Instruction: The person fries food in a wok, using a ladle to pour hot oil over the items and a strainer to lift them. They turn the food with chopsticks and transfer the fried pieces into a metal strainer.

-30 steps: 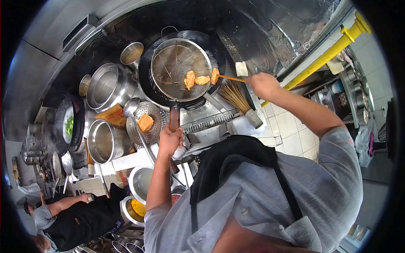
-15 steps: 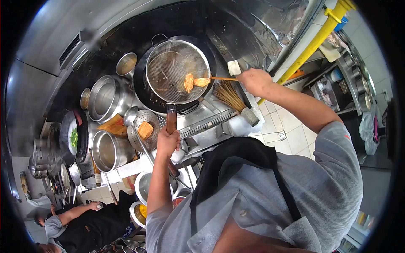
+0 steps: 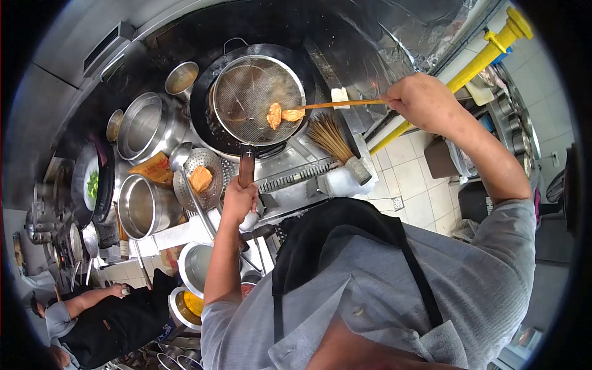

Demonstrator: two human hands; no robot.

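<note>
My left hand is closed around the wooden handle of a large round mesh strainer, which lies over a black wok. Two orange-brown pieces of food, one at the left and one at the right, rest on the mesh near its right rim. Out to the right, my right hand pinches a long thin wooden stick. The stick's far end meets the right food piece.
A bamboo brush lies right of the wok. To the left stand steel pots, a perforated ladle with an orange block, and a second wok with greens. Another person stands at lower left. A yellow pipe runs at upper right.
My right hand has moved right and slightly up, away from the strainer, and more of the stick shows. My left hand still holds the handle; the whole view has shifted slightly.
</note>
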